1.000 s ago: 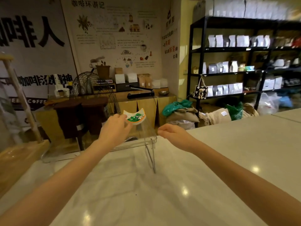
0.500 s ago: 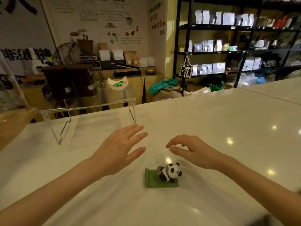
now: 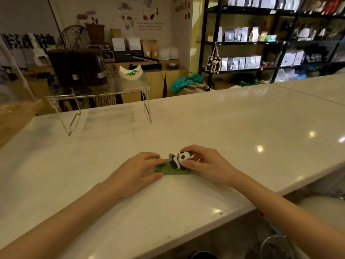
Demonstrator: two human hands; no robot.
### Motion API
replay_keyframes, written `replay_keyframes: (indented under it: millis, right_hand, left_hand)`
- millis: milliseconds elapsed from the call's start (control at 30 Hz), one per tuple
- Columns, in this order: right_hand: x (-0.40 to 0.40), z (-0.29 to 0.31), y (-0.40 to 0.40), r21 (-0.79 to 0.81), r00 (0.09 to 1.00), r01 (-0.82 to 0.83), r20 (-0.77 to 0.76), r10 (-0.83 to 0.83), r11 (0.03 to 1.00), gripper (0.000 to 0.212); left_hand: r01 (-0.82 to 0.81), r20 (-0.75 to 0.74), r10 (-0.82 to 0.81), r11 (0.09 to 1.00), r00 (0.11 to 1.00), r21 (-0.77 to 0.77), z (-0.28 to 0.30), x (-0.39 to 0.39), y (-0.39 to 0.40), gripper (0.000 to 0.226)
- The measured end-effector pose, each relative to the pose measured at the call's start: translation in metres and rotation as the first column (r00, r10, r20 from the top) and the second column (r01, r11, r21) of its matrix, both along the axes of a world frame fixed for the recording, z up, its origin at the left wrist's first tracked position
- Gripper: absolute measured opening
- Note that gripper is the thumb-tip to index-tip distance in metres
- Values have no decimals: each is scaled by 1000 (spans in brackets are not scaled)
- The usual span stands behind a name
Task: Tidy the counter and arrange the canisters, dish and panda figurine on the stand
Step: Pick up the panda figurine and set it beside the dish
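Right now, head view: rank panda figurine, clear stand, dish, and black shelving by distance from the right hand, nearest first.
1. Black-and-white panda figurine on its green base: in the right hand's grip.
2. Clear acrylic stand: far counter edge, to the left.
3. White dish with orange rim and green pattern: on the stand's top, right end.
4. Black metal shelving: across the room, rear right.

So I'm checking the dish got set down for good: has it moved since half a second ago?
No. The dish sits at the right end of the clear stand, as before; only the camera shifted.
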State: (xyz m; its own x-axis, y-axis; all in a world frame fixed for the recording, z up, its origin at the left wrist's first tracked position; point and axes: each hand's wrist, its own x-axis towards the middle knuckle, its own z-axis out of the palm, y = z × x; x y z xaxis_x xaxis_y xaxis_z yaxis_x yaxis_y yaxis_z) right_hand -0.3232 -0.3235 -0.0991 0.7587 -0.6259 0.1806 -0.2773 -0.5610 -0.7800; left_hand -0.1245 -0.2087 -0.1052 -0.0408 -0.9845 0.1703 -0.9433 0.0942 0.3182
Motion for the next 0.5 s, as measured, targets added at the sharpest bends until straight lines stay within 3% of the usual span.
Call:
replay_keyframes:
  millis: [300,500]
  right_hand:
    - [15,20,-25,241,990,-101,123,73,965,18]
    - [49,54,-57,209,978,-141,183,103,968,23]
  left_hand:
    - [3,-104,-7,999,995,-40,18,11,-11,30]
    - [-55,-125,36,987,992,-152,54,37,-29,27]
